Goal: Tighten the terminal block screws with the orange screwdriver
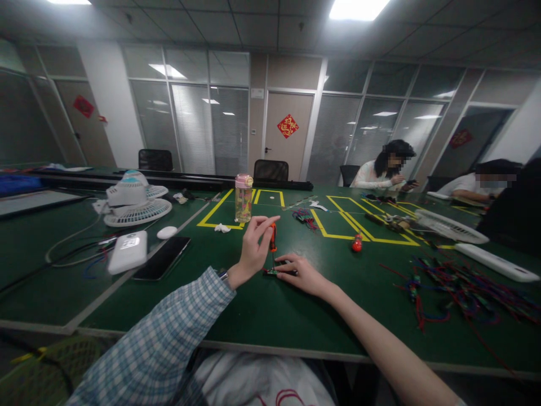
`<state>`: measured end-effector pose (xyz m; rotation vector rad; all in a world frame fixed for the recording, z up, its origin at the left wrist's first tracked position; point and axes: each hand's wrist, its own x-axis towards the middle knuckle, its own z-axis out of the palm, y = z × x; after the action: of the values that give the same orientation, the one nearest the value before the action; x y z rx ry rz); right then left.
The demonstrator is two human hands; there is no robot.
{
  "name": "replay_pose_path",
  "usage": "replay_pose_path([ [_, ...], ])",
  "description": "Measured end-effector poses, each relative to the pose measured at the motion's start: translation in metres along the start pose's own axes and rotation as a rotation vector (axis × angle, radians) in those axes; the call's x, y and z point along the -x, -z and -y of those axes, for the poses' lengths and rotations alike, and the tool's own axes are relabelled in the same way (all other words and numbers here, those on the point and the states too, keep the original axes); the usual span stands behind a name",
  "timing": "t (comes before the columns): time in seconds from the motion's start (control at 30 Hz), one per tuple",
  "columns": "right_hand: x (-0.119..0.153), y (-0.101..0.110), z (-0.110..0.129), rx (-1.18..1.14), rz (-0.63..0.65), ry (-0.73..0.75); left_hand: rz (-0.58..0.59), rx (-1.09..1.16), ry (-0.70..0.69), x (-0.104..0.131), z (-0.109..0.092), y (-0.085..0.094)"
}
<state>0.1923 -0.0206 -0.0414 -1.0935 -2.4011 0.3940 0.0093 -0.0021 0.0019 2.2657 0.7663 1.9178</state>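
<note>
Head view. Small green circuit board (271, 273), flat on dark-green tabletop (240, 318): best kept pinned, with slim orange-and-black screwdriver (274, 239) upright over it, turned lightly. Left hand (255, 248): closed on screwdriver handle, one finger straight. Right hand (305, 274): fingers slightly spread, touching board's right end; whether pinching, cannot tell.

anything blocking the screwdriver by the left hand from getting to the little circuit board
Nothing visible does: the orange screwdriver stands upright at the left hand, pointing down at the circuit board. The right hand is at the board's right side; exact contact is too small to tell.
</note>
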Motion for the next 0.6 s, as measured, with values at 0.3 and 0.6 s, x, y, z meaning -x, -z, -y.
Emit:
replay_pose_path([
  [0.3, 0.0005, 0.0016, 0.0031, 0.006, 0.002, -0.006, -0.029, -0.008, -0.001, -0.0010, 0.0002, -0.0005],
  [0.6, 0.0007, 0.0016, 0.0020, 0.005, 0.001, 0.002, 0.029, 0.041, 0.010, 0.0000, 0.0004, 0.0002],
])
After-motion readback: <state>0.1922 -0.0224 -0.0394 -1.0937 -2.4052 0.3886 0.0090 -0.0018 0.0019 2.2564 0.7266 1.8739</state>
